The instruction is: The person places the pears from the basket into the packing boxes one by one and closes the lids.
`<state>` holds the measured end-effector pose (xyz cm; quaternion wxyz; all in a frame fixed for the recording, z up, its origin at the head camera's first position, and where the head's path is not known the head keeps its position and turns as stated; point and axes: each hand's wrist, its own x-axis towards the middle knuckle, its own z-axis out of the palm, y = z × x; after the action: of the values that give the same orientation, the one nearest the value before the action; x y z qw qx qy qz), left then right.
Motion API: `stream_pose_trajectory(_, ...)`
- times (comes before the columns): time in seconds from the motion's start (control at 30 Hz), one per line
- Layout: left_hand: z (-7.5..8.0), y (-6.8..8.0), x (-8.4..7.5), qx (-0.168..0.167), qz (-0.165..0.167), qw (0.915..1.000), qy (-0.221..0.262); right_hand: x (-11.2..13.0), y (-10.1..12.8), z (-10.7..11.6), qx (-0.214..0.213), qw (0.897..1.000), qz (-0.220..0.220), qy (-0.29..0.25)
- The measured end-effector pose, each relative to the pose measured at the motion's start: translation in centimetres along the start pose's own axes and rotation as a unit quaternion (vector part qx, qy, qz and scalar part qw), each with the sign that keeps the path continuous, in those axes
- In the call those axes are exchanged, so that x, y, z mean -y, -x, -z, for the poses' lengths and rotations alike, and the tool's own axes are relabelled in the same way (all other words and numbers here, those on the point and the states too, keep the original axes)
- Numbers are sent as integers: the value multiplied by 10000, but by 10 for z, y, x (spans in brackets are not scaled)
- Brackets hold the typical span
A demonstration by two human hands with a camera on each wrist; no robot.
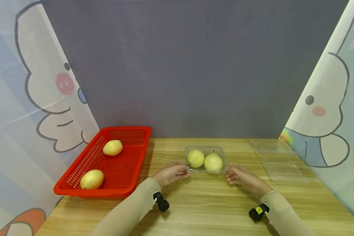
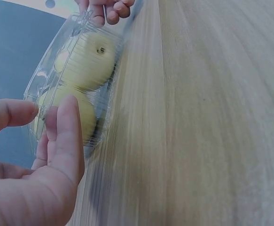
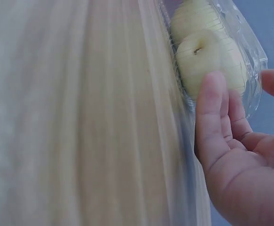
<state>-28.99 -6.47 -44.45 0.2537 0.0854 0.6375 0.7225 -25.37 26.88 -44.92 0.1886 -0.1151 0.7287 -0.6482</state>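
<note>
A clear plastic clamshell box [image 1: 205,149] lies in the middle of the wooden table with two yellow pears [image 1: 196,158] [image 1: 213,162] inside. My left hand [image 1: 183,171] rests at the box's left end, its fingers fairly straight against the plastic and the thumb spread above. In the left wrist view the left hand [image 2: 50,136] flanks the box [image 2: 73,66]. My right hand [image 1: 230,175] sits at the right end. In the right wrist view the right hand [image 3: 219,122] has its straight fingers lying along the box [image 3: 242,47] and its thumb held apart.
A red mesh basket [image 1: 127,129] stands at the left with two more pears [image 1: 112,147] [image 1: 92,179] in it. Empty clear plastic containers [image 1: 278,160] lie at the back right. Curtains close both sides and a grey wall stands behind.
</note>
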Motion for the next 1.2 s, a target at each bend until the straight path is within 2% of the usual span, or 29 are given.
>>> stream_pose_trajectory(0.23,1,0,1,11,32,10000,-92,8,0,-3,93,9996,2,256)
stream_pose_trajectory(0.43,0,-1,2,-24,14,10000,-61,14,-2,-8,131,9987,-242,421)
stream_pose_trajectory(0.77,0,0,3,-55,-20,10000,-67,17,-2,-7,356,9981,-302,406)
stream_pose_trajectory(1.2,0,2,4,19,-50,10000,65,15,-2,-6,224,9986,-277,389)
